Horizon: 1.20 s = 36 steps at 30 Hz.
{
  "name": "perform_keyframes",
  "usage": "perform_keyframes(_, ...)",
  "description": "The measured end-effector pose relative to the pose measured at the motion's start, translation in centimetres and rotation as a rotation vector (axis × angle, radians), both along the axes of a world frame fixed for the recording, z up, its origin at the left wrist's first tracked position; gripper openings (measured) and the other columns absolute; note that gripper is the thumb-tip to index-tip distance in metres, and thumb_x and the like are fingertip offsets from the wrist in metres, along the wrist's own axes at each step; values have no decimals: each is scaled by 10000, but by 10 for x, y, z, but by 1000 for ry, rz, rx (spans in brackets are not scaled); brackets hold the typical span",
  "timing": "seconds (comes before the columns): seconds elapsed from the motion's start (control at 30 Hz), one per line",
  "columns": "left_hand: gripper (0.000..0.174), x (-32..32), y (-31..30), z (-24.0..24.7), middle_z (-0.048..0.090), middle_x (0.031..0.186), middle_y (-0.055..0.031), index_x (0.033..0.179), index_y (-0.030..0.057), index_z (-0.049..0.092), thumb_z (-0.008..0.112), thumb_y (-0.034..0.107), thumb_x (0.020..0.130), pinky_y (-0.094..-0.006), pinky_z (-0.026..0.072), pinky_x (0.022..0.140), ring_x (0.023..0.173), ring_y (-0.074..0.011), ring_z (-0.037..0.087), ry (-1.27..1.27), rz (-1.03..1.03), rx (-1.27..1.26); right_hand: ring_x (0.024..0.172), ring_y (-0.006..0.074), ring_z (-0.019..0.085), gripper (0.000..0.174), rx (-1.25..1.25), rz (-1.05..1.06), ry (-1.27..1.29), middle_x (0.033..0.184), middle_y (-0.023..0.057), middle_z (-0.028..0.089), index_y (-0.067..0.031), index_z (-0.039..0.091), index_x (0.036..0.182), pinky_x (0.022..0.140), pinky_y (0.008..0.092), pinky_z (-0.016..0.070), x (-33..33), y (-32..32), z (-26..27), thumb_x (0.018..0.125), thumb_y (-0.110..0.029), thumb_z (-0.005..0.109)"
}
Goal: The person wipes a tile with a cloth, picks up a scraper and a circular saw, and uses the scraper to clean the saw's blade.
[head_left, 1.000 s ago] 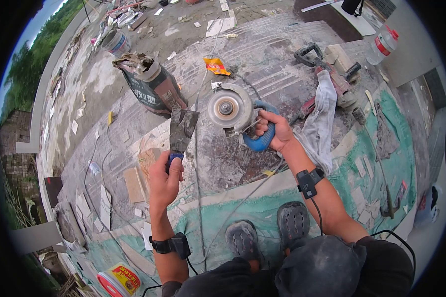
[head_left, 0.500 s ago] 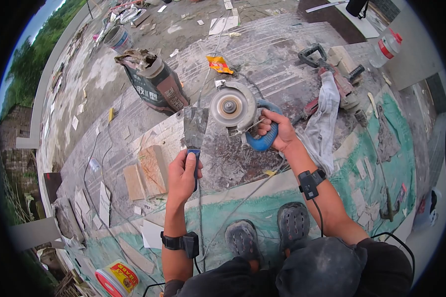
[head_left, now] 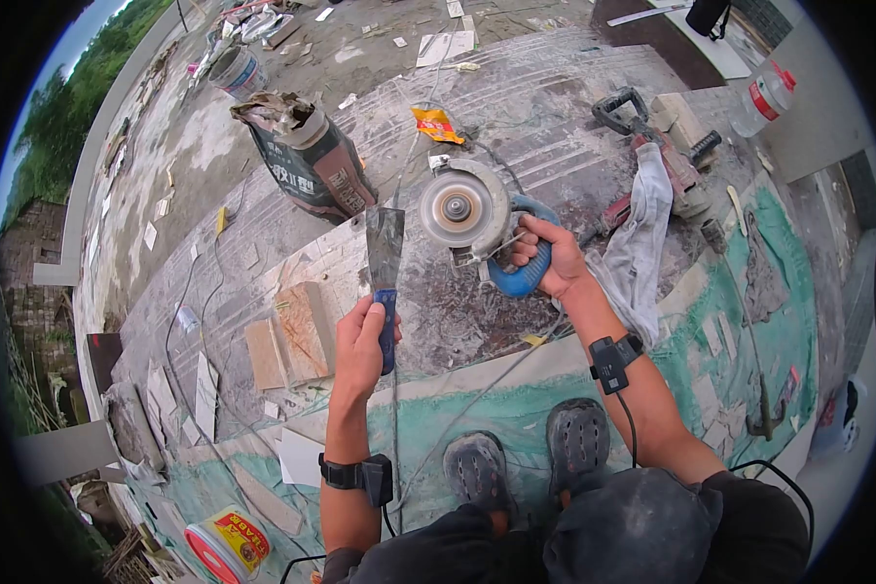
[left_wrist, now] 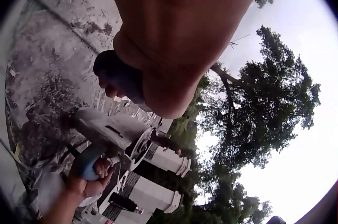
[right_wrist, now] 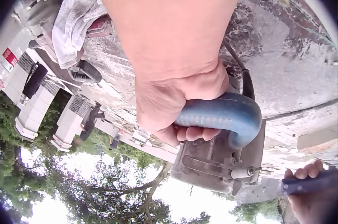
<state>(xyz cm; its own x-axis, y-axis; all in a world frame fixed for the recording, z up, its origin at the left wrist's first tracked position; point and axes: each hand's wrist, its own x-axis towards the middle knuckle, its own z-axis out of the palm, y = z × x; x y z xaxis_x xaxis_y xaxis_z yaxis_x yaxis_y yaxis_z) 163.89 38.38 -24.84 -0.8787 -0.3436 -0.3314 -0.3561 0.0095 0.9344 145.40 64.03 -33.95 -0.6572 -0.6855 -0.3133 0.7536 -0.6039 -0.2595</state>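
Observation:
My left hand (head_left: pixel 360 343) grips the blue handle of a putty knife (head_left: pixel 385 245), its wide metal blade pointing away from me. In the left wrist view the forearm hides most of that grip; only the end of the handle (left_wrist: pixel 120 76) shows. My right hand (head_left: pixel 555 261) holds the blue rear handle of a circular cutting saw (head_left: pixel 492 219), fingers wrapped round it. The saw's round disc (head_left: pixel 440 212) faces up toward the head camera, just right of the blade. In the right wrist view, the curved blue grip (right_wrist: pixel 240 118) fills the palm.
A torn bag (head_left: pixel 311 165) stands ahead on the left, near tile pieces (head_left: pixel 304 331). To the right lie a red power tool (head_left: pixel 674 180) and a white cloth (head_left: pixel 642 234). Cords (head_left: pixel 395 438) run over the floor. A bucket (head_left: pixel 229 545) is at lower left, a bottle (head_left: pixel 764 100) at upper right.
The left hand has moved right with the putty knife and turned it, bringing the blade close beside the saw disc. The right hand keeps its hold on the saw, nearly still.

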Motion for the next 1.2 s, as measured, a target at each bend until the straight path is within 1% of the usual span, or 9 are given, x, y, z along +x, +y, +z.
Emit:
perform_keyframes(0.07, 301, 1, 0, -3, 639, 823, -61, 1027, -9, 614, 462, 249, 1052, -261, 493, 605, 667, -115, 600, 3, 0, 0, 630, 99, 530, 144, 1, -1, 7, 722, -26, 521, -90, 577, 901, 611, 296, 483, 0, 0, 0, 1013, -180, 568)
perform_keyframes(0.23, 261, -3, 9, 1, 633, 795, -64, 1098, -1, 572, 483, 240, 1051, -260, 498, 516, 597, -133, 604, -90, 65, 328, 623, 99, 528, 144, -14, 0, 7, 716, -27, 521, -88, 586, 897, 608, 296, 482, 0, -1, -1, 1008, -179, 576)
perform_keyframes(0.53, 244, -6, 19, -2, 623, 757, -88, 1080, 8, 543, 479, 242, 1055, -269, 494, 467, 547, -150, 600, -30, 73, 381, 608, 85, 525, 94, 11, -10, 15, 695, -26, 527, -74, 594, 1014, 589, 278, 470, -1, -2, -4, 1000, -164, 574)
perform_keyframes(0.6, 246, -6, 21, -5, 626, 758, -90, 1087, 8, 541, 476, 244, 1057, -265, 492, 462, 541, -147, 599, -26, 57, 358, 621, 102, 501, 143, 50, -10, -7, 688, -27, 454, -104, 561, 875, 606, 313, 475, -1, -2, 0, 990, -182, 597)
perform_keyframes(0.63, 249, -7, 22, -4, 630, 759, -92, 1095, 9, 539, 472, 245, 1059, -261, 490, 458, 535, -145, 598, -22, 39, 335, 621, 102, 501, 143, 51, -8, -7, 688, -27, 454, -104, 561, 875, 606, 313, 475, -1, -3, 0, 990, -182, 597)
perform_keyframes(0.7, 255, -9, 27, 0, 634, 762, -96, 1103, 5, 534, 468, 248, 1061, -258, 490, 455, 532, -142, 599, -16, 48, 323, 599, 83, 534, 129, 43, -20, -1, 703, -23, 547, -57, 601, 1061, 581, 270, 469, 0, -3, -1, 994, -164, 577)
perform_keyframes(1.0, 301, -21, 35, 7, 635, 771, -111, 1160, -34, 519, 488, 247, 1058, -268, 503, 438, 520, -150, 608, 28, 100, 279, 626, 114, 552, 128, 18, -17, 4, 706, -10, 539, -92, 563, 914, 594, 285, 486, 0, -2, 1, 1012, -174, 564)
perform_keyframes(1.13, 335, -26, 35, 2, 629, 776, -111, 1201, -41, 495, 509, 258, 1051, -279, 495, 412, 513, -159, 608, 11, 122, 276, 628, 120, 553, 141, -9, -10, 7, 712, -3, 538, -81, 564, 911, 599, 295, 492, -1, -2, -3, 1019, -172, 555)
perform_keyframes(1.2, 310, -28, 38, 2, 629, 766, -108, 1149, -28, 508, 516, 266, 1047, -273, 493, 409, 506, -156, 604, 30, 159, 269, 631, 122, 554, 151, -10, -7, 11, 721, -3, 543, -76, 564, 906, 602, 301, 496, 0, -2, -2, 1020, -174, 553)
